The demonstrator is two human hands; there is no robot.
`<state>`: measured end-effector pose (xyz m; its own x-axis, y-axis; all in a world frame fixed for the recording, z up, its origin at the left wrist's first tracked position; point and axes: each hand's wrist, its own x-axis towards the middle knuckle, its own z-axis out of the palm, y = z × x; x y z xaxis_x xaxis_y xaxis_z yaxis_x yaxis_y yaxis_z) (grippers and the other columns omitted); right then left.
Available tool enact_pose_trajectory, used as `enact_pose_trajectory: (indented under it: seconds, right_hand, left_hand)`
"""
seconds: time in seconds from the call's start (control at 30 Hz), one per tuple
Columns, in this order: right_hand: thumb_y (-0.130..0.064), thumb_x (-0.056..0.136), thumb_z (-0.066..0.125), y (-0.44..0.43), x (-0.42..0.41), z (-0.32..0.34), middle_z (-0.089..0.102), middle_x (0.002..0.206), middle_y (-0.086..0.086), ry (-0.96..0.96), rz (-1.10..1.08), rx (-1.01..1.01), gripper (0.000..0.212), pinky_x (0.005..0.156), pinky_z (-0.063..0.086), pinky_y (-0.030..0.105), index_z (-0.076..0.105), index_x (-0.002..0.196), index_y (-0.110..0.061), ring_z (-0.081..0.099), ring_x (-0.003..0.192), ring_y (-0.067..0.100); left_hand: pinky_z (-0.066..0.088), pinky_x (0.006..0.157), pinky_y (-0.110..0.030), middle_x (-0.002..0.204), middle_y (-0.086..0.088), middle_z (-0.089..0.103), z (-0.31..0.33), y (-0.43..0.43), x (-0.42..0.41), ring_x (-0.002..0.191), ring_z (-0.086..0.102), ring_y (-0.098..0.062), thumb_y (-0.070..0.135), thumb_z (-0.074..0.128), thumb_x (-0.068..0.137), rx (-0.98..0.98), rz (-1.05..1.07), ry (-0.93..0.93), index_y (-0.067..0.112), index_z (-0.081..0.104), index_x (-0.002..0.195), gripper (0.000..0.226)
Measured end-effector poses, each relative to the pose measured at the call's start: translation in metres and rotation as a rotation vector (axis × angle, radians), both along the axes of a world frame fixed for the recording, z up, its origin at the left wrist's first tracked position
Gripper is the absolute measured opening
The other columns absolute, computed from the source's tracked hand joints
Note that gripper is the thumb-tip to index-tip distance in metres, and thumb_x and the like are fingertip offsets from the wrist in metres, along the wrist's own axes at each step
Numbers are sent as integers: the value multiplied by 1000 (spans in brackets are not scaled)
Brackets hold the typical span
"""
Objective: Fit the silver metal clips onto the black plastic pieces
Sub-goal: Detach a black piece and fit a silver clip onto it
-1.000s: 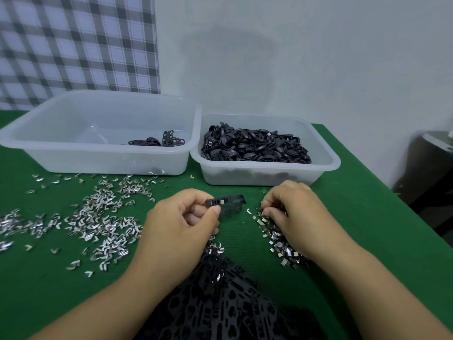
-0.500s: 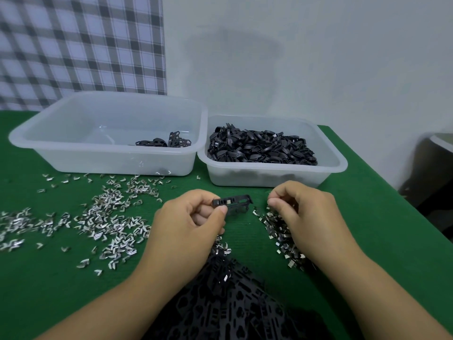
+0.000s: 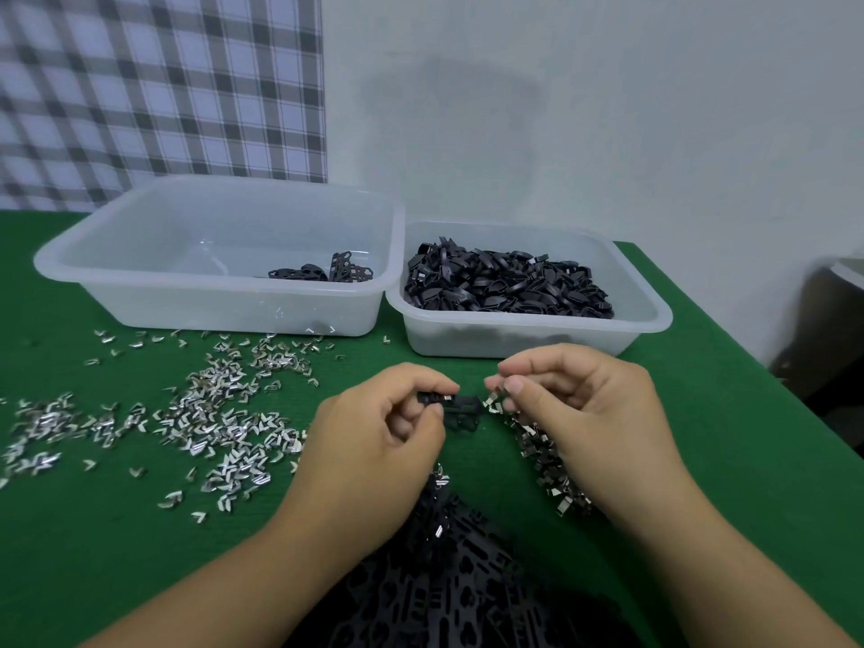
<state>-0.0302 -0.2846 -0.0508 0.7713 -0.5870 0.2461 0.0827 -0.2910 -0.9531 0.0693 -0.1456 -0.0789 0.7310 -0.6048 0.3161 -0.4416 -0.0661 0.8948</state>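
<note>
My left hand [image 3: 383, 432] pinches a small black plastic piece [image 3: 460, 406] between thumb and fingers, just above the green table. My right hand [image 3: 584, 413] pinches a silver metal clip [image 3: 492, 402] at its fingertips, held right at the piece's right end. Beneath the right hand lies a heap of silver clips [image 3: 547, 456]. Many more loose clips [image 3: 219, 413] are scattered over the table to the left. A pile of black plastic pieces [image 3: 449, 582] lies at the near edge between my forearms.
Two translucent tubs stand at the back. The left tub [image 3: 140, 292] holds a few black pieces. The right tub [image 3: 654, 315] is heaped with black pieces. The green table [image 3: 701, 460] ends at the right, next to a dark object by the wall.
My right hand has lifted off the clip heap and moved left, bringing a clip up to the end of the black piece. The left hand has kept its hold.
</note>
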Motion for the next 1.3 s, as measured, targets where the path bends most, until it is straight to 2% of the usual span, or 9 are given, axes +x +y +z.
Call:
enact_pose_trajectory:
  seconds: [0.13, 0.3, 0.5, 0.67, 0.8, 0.93, 1.07, 1.17, 1.3]
  right_hand:
    - [3, 78, 67, 9, 3, -2, 73, 71, 0, -31, 39, -58, 20, 61, 49, 13, 70, 76, -17, 65, 62, 6]
    - [-1, 76, 71, 17, 5, -5, 68, 69, -7, -9, -9, -260, 25, 57, 45, 12, 70, 73, -26, 58, 58, 7]
    - [-3, 73, 75, 20, 7, -5, 66, 72, -5, -47, -12, -241, 21, 61, 48, 13, 66, 74, -21, 60, 64, 9]
    - [-7, 80, 69, 21, 3, -3, 70, 75, -10, -26, 22, -262, 17, 70, 53, 26, 64, 84, -24, 66, 73, 9]
    - [-9, 84, 64, 22, 2, -4, 70, 80, -19, 5, 36, -368, 20, 70, 53, 38, 61, 89, -28, 66, 74, 13]
    - [-7, 80, 65, 24, 3, -5, 69, 86, -23, 13, 73, -461, 28, 71, 50, 27, 59, 90, -32, 67, 81, 4]
    - [-5, 78, 68, 23, 3, -9, 68, 86, -20, 21, 70, -511, 31, 67, 49, 23, 61, 93, -32, 63, 78, 5]
    - [-7, 73, 73, 21, 5, -11, 65, 77, -14, 29, 8, -590, 26, 63, 46, 19, 67, 90, -26, 57, 71, 5]
    - [-10, 72, 76, 19, 7, -12, 64, 71, -12, -8, -17, -584, 16, 62, 45, 14, 71, 83, -21, 58, 69, 3]
  left_hand:
    - [45, 53, -21, 67, 0, 60, 2, 0, -2, 56, 54, -17, 14, 64, 82, 10, -48, -57, 35, 69, 85, 21]
    - [38, 49, -12, 63, 4, 54, 4, 1, -3, 52, 46, -4, 34, 68, 75, 17, -40, -109, 32, 67, 82, 7]
    - [35, 48, -17, 53, 12, 47, 2, 0, -1, 49, 40, -2, 24, 70, 79, 28, -28, -90, 27, 67, 77, 5]
    - [32, 45, -12, 50, 14, 46, 2, 0, 1, 46, 40, -2, 27, 68, 77, 12, -15, -45, 27, 67, 75, 2]
    - [30, 43, -9, 46, 15, 45, 1, 0, 0, 43, 39, -2, 29, 66, 73, 49, 23, -71, 28, 65, 75, 2]
    - [29, 40, -9, 42, 13, 44, 2, 1, 0, 39, 39, -3, 32, 62, 66, 79, 62, -90, 27, 63, 70, 7]
    - [26, 40, -10, 41, 13, 41, 2, -1, 2, 38, 34, -3, 25, 65, 71, 55, 79, -51, 24, 65, 66, 5]
    - [27, 41, -10, 42, 13, 40, 2, -2, 3, 40, 33, -3, 20, 66, 75, -12, 80, 22, 23, 67, 66, 9]
    - [31, 43, -13, 44, 14, 42, 3, -1, 2, 43, 36, -4, 19, 65, 78, -41, 28, 50, 24, 69, 65, 14]
